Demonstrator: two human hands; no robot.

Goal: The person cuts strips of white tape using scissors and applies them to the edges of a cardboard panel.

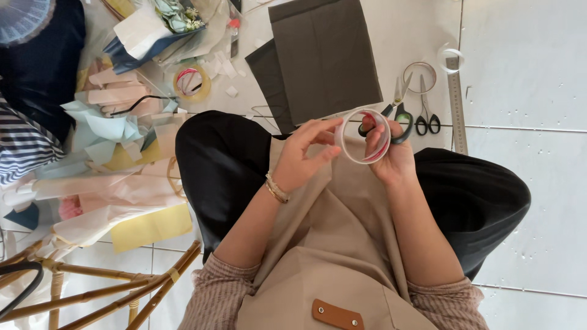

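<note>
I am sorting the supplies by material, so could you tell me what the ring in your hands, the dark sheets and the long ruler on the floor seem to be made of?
The ring, held by the left hand and right hand, looks like a roll of clear tape: thin, glossy, see-through. The dark sheets look like matte paper or card, with fold creases. The ruler seems brushed metal, grey with a dull sheen.

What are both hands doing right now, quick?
Left hand: fingers pinching the rim of the tape roll.
Right hand: closed on the same tape roll.

Striped sleeves (211, 293), beige apron (342, 244), gold bracelets (276, 188)
</note>
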